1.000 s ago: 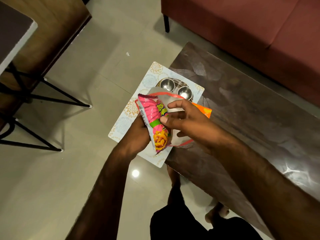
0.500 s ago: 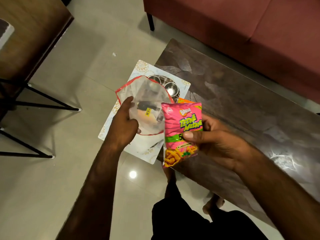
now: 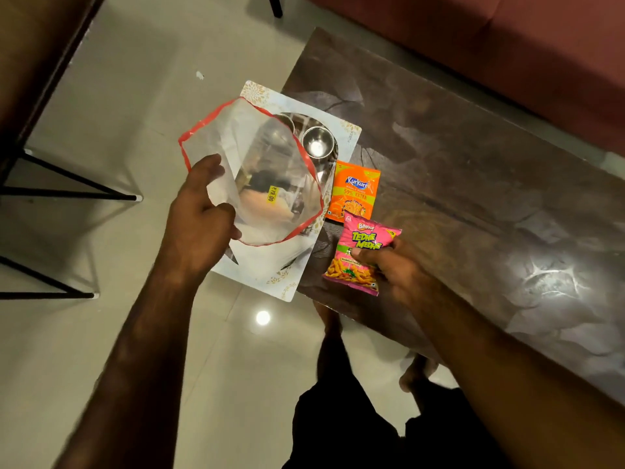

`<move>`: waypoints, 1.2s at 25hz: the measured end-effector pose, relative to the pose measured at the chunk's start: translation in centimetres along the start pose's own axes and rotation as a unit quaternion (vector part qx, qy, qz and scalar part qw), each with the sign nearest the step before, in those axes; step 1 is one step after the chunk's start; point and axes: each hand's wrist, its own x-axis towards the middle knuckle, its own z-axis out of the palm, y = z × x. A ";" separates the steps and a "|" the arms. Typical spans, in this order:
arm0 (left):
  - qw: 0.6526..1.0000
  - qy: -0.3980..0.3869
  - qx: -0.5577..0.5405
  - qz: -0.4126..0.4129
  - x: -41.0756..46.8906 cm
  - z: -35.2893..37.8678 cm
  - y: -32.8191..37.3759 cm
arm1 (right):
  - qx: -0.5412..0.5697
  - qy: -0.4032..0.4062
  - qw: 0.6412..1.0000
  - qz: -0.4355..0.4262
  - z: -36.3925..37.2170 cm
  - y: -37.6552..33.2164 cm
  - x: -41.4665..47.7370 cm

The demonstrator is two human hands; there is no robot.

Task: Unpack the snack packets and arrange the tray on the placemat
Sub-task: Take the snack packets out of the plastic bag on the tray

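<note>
Both hands are busy and well apart. On the left, the left hand (image 3: 199, 225) is raised over the placemat (image 3: 260, 275), thumb and fingers clamped on the near-left edge of a clear plastic bag (image 3: 236, 137). The bag's red-rimmed mouth gapes wide open towards us, and we can look straight through it to the steel tray (image 3: 327, 164) lying on the mat beneath. A yellow price sticker (image 3: 272, 193) shows through the plastic, though we cannot tell whether it sits on the bag or on the tray.

At the tray's far right corner stands a small steel bowl (image 3: 318, 142), with only a bright glint of light showing inside. A second bowl (image 3: 285, 120) peeks out just left of it, half behind the bag's rim.

The mat sits at the left end of the dark table (image 3: 473, 164), and from here its left side runs out past the table's edge.

To the right, the orange packet (image 3: 355, 191) lies flat on the table, sealed, just beside the mat. Nearer to us, the right hand (image 3: 399, 269) pinches the pink packet (image 3: 363, 255) low over the table, thumb across its front and fingers tucked behind. Its top edge overlaps the orange packet's near corner in our view, and we cannot tell whether it touches the tabletop.

Beyond the table runs a dark red sofa (image 3: 507, 45).
</note>
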 end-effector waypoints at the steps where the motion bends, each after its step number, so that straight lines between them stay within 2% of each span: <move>1: 1.000 0.002 0.001 0.002 0.0 -0.1 -0.2 | -0.012 0.001 1.000 0.011 0.3 0.2 0.7; 11: 0.999 0.008 0.013 0.031 0.7 -0.7 -1.8 | -0.083 0.044 0.996 0.007 3.3 2.7 10.9; 15: 0.999 0.010 0.008 0.044 1.2 -0.1 -1.7 | -0.096 0.060 0.993 -0.014 2.3 3.8 13.7; 16: 0.999 0.009 0.008 0.052 1.3 -0.2 -1.6 | -0.126 0.097 0.986 -0.042 1.7 3.7 13.7; 18: 0.996 0.006 0.049 0.080 1.3 -0.1 -1.1 | -0.232 0.182 0.950 -0.103 0.5 3.5 12.9; 19: 0.994 0.007 0.060 0.088 1.2 0.0 -1.0 | -0.271 0.195 0.933 -0.135 -0.1 3.6 12.3; 20: 0.995 0.007 0.041 0.086 1.3 0.2 -1.0 | -0.296 0.180 0.923 -0.165 -0.4 3.7 11.5; 22: 0.997 0.005 -0.069 0.032 1.1 0.7 -0.8 | -0.354 0.106 0.908 -0.199 -0.3 4.2 9.9; 24: 0.987 0.012 -0.156 0.017 0.9 0.5 -0.4 | -0.417 0.058 0.876 -0.235 0.4 4.3 7.8; 27: 0.978 0.037 -0.207 0.014 0.5 -0.4 0.1 | -0.450 0.019 0.835 -0.317 2.1 3.0 4.5; 30: 0.968 0.022 -0.243 -0.060 -0.4 0.0 0.4 | -0.435 -0.028 0.819 -0.374 3.4 1.3 0.9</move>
